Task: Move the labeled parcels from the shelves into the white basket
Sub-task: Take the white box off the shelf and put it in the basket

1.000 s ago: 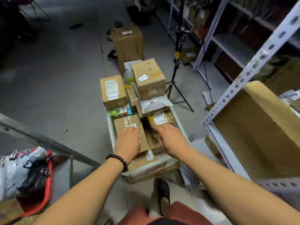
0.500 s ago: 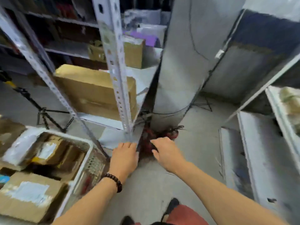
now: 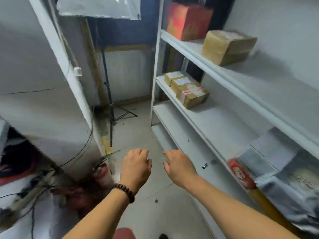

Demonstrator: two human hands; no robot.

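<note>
Three labeled cardboard parcels in a row on the middle shelf at right, a taped brown parcel beside a red box one shelf up, left hand and right hand empty, fingers loosely curled, above the floor, well apart from them

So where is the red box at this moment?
In the head view the red box stands upper right, at the far end of the upper shelf, with a brown carton beside it, nearer the camera.
</note>
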